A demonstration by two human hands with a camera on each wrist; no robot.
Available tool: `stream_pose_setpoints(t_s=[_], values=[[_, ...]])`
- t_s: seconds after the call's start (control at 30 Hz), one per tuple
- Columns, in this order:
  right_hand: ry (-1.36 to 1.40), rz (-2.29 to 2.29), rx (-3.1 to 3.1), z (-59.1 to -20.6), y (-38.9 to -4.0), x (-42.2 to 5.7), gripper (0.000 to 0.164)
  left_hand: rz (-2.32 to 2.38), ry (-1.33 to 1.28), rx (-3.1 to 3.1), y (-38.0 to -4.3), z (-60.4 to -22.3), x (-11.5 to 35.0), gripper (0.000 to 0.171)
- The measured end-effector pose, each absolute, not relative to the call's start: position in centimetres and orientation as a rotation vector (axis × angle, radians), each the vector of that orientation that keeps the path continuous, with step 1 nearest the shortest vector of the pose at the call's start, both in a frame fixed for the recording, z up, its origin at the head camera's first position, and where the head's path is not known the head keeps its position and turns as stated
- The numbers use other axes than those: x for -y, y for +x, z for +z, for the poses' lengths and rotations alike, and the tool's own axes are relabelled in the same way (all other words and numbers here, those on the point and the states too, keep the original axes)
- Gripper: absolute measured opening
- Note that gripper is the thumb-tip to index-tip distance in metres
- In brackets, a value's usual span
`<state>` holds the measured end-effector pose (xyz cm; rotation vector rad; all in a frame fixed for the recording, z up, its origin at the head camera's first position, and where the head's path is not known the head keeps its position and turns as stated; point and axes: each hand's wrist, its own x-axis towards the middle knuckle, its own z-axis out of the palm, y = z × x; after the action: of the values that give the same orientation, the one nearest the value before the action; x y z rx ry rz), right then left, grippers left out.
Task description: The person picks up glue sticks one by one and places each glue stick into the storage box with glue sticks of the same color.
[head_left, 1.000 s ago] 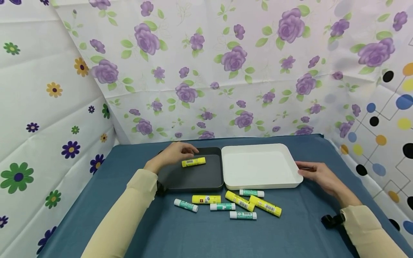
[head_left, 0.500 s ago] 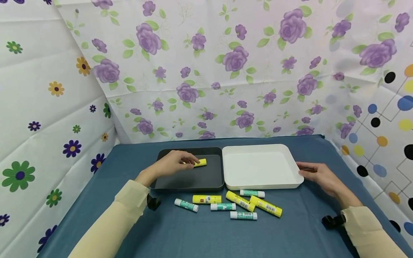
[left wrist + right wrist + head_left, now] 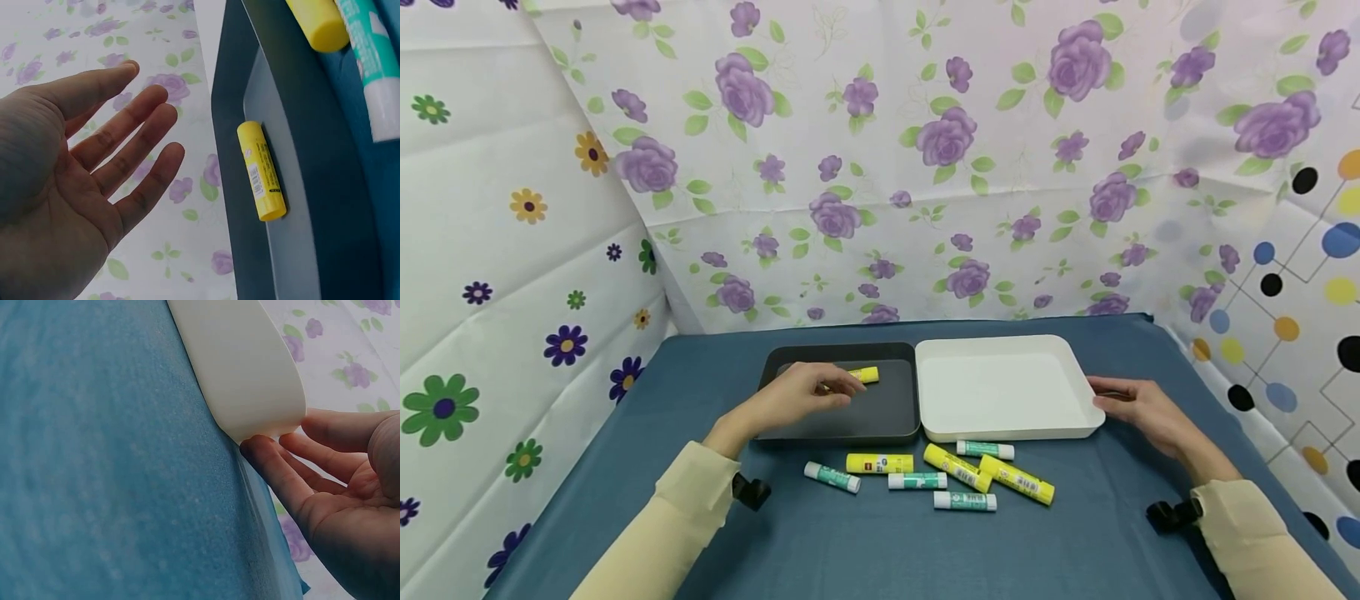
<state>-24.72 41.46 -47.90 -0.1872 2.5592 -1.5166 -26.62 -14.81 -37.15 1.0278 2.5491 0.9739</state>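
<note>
My left hand [image 3: 797,396] hovers over the dark grey tray [image 3: 880,421], fingers spread and slightly bent, holding nothing. Within that tray lies a yellow glue stick [image 3: 260,172], apart from the hand in the left wrist view; the head view has its left part hidden behind the fingers. At the right end of the white tray [image 3: 1000,387], my right hand [image 3: 1150,412] rests its thumb and fingertips on the outer wall [image 3: 269,406]. The right fingers are extended and only loosely bent. Both trays stand side by side, nearly touching.
In front of the trays lie several loose glue sticks: yellow ones [image 3: 880,463] and smaller green ones with white caps [image 3: 966,501]. Two yellow sticks [image 3: 1018,479] meet at their ends. A blue cloth [image 3: 880,558] covers the table, with patterned sheets [image 3: 895,167] hanging behind and beside it.
My left hand has come down and toward me from behind the glue stick in the dark tray, and now partly covers it. The stick and my right hand have stayed in place.
</note>
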Motion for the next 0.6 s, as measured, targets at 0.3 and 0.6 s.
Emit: stream_pose_setpoints(t_s=[0.3,0.6], values=[[-0.196,-1.533,-2.548,-48.0,-24.8,-41.4,0.067,1.020,1.039,-2.534,-25.3,-37.9,15.1,0.028],[-0.194,-1.524,-2.562,-47.9,-24.6,-41.4,0.067,1.054,0.982,-2.543,-23.8,-38.7,15.4,0.031]])
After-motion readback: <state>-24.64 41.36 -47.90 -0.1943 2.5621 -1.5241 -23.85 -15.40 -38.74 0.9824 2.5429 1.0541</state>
